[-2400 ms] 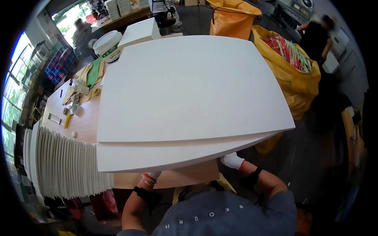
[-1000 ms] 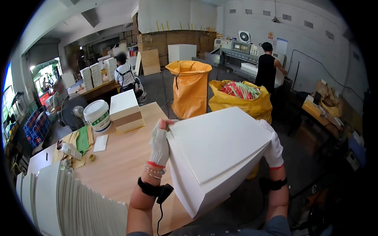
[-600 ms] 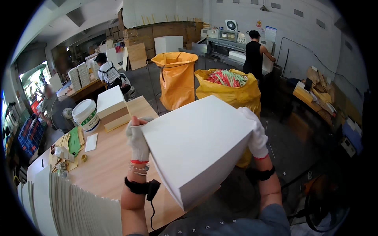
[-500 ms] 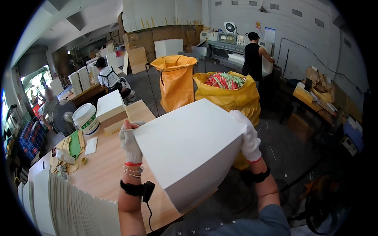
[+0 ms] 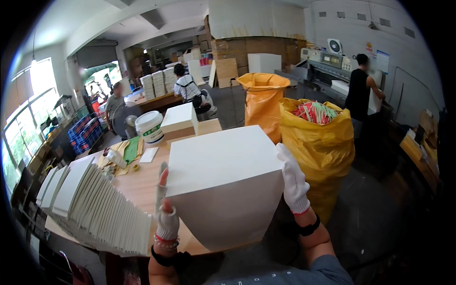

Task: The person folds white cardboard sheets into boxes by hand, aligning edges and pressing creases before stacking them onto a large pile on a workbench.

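Note:
A large white block (image 5: 223, 159), apparently a squared stack of paper or card, stands at the near edge of the wooden table in front of me. My left hand (image 5: 166, 209), in a white knit glove with bare fingertips, is against its left side, thumb and fingers upright. My right hand (image 5: 293, 183), gloved in white, presses its fingers along the right side near the top. The block is between my two palms. Its underside is out of sight. To the left, a leaning row of white boards or booklets (image 5: 102, 209) fans across the table.
On the table (image 5: 137, 183) are a white bucket (image 5: 149, 127), a smaller white stack (image 5: 179, 118) and a green cloth (image 5: 131, 150). An orange sack (image 5: 264, 107) and a yellow sack (image 5: 316, 147) of coloured strips stand beyond. Several people work farther back, one at a large machine (image 5: 327, 66).
My view has swung left, bringing in more of the row of boards. The block now sits squarer and more level before me. My left hand has moved lower along its side.

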Tool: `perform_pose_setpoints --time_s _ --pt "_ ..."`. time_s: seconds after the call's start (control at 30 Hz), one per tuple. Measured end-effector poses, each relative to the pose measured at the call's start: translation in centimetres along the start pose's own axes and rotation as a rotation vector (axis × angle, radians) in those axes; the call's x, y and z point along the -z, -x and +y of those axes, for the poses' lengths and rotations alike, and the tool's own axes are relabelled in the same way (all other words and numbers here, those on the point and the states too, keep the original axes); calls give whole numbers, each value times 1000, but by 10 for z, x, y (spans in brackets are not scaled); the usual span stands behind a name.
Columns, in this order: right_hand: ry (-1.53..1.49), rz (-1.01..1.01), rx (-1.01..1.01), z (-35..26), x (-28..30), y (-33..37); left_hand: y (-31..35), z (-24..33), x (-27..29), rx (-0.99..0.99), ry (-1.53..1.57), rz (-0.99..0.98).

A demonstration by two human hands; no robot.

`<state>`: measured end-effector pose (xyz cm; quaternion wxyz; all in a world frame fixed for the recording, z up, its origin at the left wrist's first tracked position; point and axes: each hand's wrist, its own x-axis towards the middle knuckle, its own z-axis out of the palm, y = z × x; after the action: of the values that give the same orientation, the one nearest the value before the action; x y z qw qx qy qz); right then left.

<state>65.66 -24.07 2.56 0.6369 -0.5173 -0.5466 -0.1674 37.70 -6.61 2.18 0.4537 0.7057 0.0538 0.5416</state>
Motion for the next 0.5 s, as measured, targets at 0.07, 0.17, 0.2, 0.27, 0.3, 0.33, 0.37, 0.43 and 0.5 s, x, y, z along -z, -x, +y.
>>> perform_pose_setpoints --time_s 0.07,0.17,0.2,0.27,0.3,0.33,0.37,0.43,0.5 --pt "17 13 -28 -3 -2 1 0 4 -8 112 -18 61" --pt "39 18 33 4 -3 1 0 9 -8 228 -91 132" --pt "56 30 69 10 -2 2 -1 11 -8 212 -177 133" --pt "-207 7 35 29 8 2 -1 14 -10 186 -331 118" --pt "-348 -1 14 35 11 1 -1 14 -4 -19 -407 118" --pt "-297 -12 -23 27 16 -5 -7 17 4 -233 -484 111" --pt "-246 -22 -59 11 25 -14 -10 36 15 -356 -688 118" --pt "46 -79 34 15 43 -23 -32 77 8 -536 -895 -108" --pt "516 -159 307 37 57 -27 -68 111 -31 -554 -954 -441"
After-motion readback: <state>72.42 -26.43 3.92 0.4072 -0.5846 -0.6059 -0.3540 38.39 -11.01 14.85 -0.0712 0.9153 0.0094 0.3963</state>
